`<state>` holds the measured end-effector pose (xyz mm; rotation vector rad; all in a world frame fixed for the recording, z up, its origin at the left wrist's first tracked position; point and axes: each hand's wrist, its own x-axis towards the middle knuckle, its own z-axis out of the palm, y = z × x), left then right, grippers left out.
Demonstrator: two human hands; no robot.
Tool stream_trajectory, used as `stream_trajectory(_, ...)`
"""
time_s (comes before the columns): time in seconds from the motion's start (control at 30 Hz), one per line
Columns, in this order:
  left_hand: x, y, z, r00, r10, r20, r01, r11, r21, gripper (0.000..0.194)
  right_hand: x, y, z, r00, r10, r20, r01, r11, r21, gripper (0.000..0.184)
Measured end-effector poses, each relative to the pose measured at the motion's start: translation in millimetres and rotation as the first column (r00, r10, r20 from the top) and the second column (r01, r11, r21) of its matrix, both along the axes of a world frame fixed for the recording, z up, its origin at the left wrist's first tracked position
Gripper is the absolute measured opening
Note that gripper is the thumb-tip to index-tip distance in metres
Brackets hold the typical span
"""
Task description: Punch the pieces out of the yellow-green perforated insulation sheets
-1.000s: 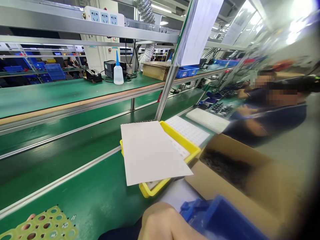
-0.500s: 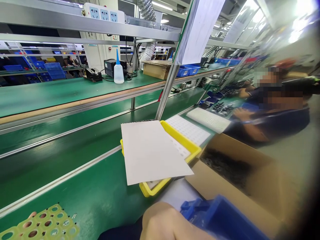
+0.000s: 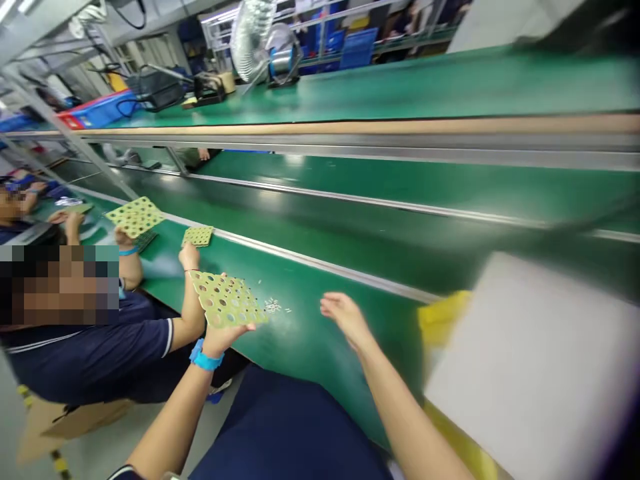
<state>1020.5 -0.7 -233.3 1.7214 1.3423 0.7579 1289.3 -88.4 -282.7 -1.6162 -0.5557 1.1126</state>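
My left hand (image 3: 220,338), with a blue band on its wrist, grips the near edge of a yellow-green perforated board (image 3: 227,300) and holds it just above the green table (image 3: 310,333). A few small white parts (image 3: 273,307) lie on the table right beside the board. My right hand (image 3: 344,316) hovers open over the table to the right of those parts, holding nothing. A co-worker's hand (image 3: 189,257) is at the board's far left corner.
A white sheet (image 3: 540,360) lies over a yellow tray (image 3: 441,317) at the right. Two more perforated boards (image 3: 135,217) (image 3: 199,235) lie further left by seated co-workers (image 3: 85,347). A conveyor belt (image 3: 350,220) runs behind; a fan (image 3: 253,30) stands on the far bench.
The view has swung from the right to the left. Both my hands have come into view, the left holding the perforated board. The cardboard box and blue bin are out of sight.
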Motion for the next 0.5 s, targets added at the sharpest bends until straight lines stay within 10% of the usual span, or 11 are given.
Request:
stream_trajectory(0.2, -42.4, -21.5, -6.0, 0.986, 0.134, -0.099, -0.142, 0.986, -0.086, 0.064, -40.7, 26.7, -109.8, 0.952, 0.281, 0.118, -0.246, 0.938, -0.243, 0.017)
stream_trajectory(0.37, -58.5, -42.5, -4.2, 0.979, 0.179, -0.098, -0.192, 0.972, -0.139, 0.042, -46.9, 45.9, -136.9, 0.866, 0.436, 0.244, -0.355, 0.881, -0.313, 0.015)
stream_trajectory(0.5, -50.0, -42.1, -5.7, 0.962, 0.271, -0.023, -0.272, 0.959, -0.073, 0.073, -36.1, 66.0, -144.3, 0.768, 0.536, 0.349, -0.419, 0.834, -0.360, 0.018)
